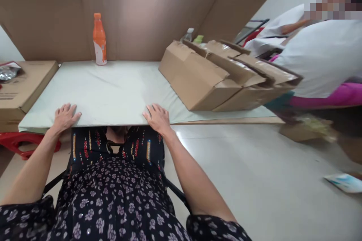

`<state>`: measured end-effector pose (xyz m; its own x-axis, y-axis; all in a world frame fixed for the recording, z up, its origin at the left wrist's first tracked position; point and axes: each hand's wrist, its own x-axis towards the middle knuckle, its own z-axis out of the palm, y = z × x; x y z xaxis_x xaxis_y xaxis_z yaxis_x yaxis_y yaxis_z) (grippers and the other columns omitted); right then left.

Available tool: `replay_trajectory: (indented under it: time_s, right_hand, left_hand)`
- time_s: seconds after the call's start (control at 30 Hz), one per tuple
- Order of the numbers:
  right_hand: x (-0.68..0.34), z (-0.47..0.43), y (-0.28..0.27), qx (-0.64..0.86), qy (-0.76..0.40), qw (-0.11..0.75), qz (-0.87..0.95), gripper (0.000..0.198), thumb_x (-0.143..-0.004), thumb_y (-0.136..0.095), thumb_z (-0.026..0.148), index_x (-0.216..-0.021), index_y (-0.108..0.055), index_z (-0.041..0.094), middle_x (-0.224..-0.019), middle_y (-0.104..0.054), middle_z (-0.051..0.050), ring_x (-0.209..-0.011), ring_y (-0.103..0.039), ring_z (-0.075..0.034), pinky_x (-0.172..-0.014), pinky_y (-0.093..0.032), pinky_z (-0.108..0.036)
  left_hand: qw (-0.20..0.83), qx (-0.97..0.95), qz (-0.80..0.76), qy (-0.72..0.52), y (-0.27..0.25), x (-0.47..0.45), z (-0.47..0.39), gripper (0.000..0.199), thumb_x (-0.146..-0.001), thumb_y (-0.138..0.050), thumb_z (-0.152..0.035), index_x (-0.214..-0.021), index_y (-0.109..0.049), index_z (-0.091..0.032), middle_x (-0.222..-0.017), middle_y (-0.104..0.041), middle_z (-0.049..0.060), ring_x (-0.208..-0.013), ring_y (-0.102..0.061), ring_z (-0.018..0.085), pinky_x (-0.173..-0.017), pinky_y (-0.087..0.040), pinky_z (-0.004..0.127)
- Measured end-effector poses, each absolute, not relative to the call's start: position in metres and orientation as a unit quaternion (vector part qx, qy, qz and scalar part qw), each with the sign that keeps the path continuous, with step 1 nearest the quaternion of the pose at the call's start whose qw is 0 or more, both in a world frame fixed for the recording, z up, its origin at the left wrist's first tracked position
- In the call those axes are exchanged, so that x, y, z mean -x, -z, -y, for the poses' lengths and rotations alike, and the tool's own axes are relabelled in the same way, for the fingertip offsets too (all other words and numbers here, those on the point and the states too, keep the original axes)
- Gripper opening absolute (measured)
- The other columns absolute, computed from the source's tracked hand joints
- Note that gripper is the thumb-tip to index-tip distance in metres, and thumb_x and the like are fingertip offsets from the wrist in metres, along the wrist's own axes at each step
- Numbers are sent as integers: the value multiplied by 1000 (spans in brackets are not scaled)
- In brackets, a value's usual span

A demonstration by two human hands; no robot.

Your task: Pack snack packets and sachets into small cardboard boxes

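My left hand (65, 116) rests palm down near the front left edge of the pale green table covering (113, 86), its fingers stretched out. On the same edge, further right, my right hand (157, 117) also lies flat with fingers apart. Neither hand holds anything. An orange bottle (99, 41) with an orange cap and a partly white label stands upright at the back, beyond both hands. To the right of my right hand sit cardboard boxes (203, 79) side by side, their tops open; their contents are mostly hidden.
A tall cardboard panel (141, 19) closes off the back. At left lies a closed carton (31, 83) with a silvery packet (9, 72) on it, above a red stool (28, 143). A clear bottle (189, 34) stands behind the boxes. A person in white (319, 56) sits at right.
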<state>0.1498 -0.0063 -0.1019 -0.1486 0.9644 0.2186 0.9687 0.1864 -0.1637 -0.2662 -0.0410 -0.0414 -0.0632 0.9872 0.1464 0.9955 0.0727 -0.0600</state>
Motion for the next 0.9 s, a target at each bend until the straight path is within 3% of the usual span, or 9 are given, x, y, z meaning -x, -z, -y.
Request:
replay_trajectory:
  time_s: [0.33,0.67,0.9]
  right_hand:
    - [-137,24,100,630,53,163,757,44,-110,-39,36,-142,-61,15,-154,-58,-18,-143,-46,-30,-111,-37,-44]
    - [-132,16,99,634,75,167,751,39,-103,-65,41,-136,-64,20,-146,-61,-12,-131,-60,-29,-110,-50,-55]
    - [-134,11,88,632,81,183,749,40,-102,-67,40,-135,-64,20,-141,-63,-11,-122,-65,-27,-103,-56,-52]
  left_hand:
    - [131,666,730,73,46,244,76,42,-102,-68,-40,-138,-61,-19,-144,-60,13,-125,-63,31,-105,-55,55]
    - [123,646,748,86,48,242,72,42,-102,-69,-40,-137,-62,-19,-145,-60,13,-129,-62,32,-108,-53,57]
    - [132,648,745,87,29,235,73,41,-102,-68,-40,-137,-62,-18,-145,-61,13,-131,-61,32,-110,-51,59]
